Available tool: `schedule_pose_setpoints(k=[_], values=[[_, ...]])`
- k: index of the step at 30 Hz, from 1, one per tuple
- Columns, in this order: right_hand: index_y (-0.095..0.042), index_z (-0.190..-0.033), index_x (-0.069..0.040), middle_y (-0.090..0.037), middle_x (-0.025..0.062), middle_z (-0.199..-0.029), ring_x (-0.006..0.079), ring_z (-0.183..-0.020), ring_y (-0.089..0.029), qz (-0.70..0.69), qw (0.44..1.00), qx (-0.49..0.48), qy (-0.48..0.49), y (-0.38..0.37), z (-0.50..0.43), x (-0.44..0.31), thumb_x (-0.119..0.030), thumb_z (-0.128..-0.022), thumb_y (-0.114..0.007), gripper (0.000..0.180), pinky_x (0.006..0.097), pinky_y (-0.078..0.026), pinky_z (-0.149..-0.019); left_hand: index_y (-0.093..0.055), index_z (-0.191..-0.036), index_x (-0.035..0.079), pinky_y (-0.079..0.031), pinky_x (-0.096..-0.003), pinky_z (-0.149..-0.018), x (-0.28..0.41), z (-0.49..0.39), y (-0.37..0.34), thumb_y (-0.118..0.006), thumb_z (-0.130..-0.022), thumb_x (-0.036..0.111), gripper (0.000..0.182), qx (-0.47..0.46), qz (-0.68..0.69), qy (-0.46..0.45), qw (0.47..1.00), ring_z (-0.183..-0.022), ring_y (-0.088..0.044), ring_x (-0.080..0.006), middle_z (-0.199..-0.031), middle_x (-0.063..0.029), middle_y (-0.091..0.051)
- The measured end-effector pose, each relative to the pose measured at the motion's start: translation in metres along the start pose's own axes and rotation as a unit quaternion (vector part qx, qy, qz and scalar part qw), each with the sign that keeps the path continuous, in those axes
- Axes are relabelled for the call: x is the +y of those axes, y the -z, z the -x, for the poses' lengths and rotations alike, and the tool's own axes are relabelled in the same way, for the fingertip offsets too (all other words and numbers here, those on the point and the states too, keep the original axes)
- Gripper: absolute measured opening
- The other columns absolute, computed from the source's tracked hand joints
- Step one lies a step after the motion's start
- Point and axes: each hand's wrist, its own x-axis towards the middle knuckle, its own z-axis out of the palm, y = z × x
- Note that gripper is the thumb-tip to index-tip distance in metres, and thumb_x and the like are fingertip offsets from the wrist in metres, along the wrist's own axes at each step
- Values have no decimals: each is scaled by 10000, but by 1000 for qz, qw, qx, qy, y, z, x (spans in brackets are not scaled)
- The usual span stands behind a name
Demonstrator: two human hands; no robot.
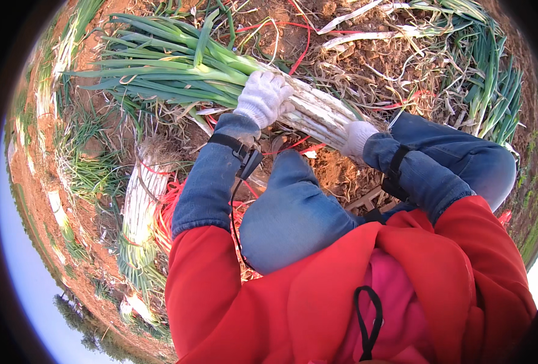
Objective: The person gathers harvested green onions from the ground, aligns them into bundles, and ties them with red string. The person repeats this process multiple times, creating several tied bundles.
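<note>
A bunch of long green onions [321, 105] lies slantwise in front of me, its green leaves toward the upper left and its white, soil-streaked stalks toward the right. My left hand [263, 98], in a white knit glove, grips it where green turns to white. Near the root end, my right hand [359, 140], gloved the same way, holds the stalks from the near side; its fingers are partly hidden. Red plastic twine [302, 59] runs over the ground beyond the bunch, and more strands pass beneath it.
A tied bundle of green onions [143, 204] lies at my left, beside a heap of red twine [171, 214]. Loose green onions [485, 86] lie at the right. Dry leaf scraps [355, 73] litter the brown soil. My bent knees [291, 173] are close below the bunch.
</note>
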Motion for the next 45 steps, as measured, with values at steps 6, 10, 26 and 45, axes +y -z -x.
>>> schedule_pose_setpoints(k=[6,10,26,45], values=[[-643,-1199,-14,-722,222,-1057,367,-996,-718,68,978,196,35,-15,30,-11,-351,-789,-850,569,462,-580,-856,-680,-1054,202,-419,-422,-964,3,10,-15,-737,-831,481,362,64,6,9,998,-1080,-612,-235,-1031,-5,-662],[-625,-1147,-84,-693,168,-1031,330,-961,-706,106,938,303,130,-10,32,-17,-388,-863,-767,440,464,-574,-806,-675,-1034,185,-443,-432,-922,6,10,-22,-776,-797,443,365,96,26,18,995,-1026,-612,-273,-1035,-28,-652],[-608,-1041,-61,-666,177,-1049,369,-992,-686,22,980,129,153,-15,-25,9,-506,-861,-739,497,462,-556,-816,-710,-851,152,-509,-450,-744,-105,12,-1,-669,-954,421,290,136,-134,260,947,-813,-650,-294,-830,-55,-675],[-663,-1136,-42,-717,232,-974,430,-925,-718,81,980,24,180,99,146,9,-456,-867,-736,499,534,-571,-782,-558,-1224,105,-562,-432,-921,15,-22,20,-868,-691,257,635,-244,61,207,945,-1101,-661,-360,-1196,-170,-606]])
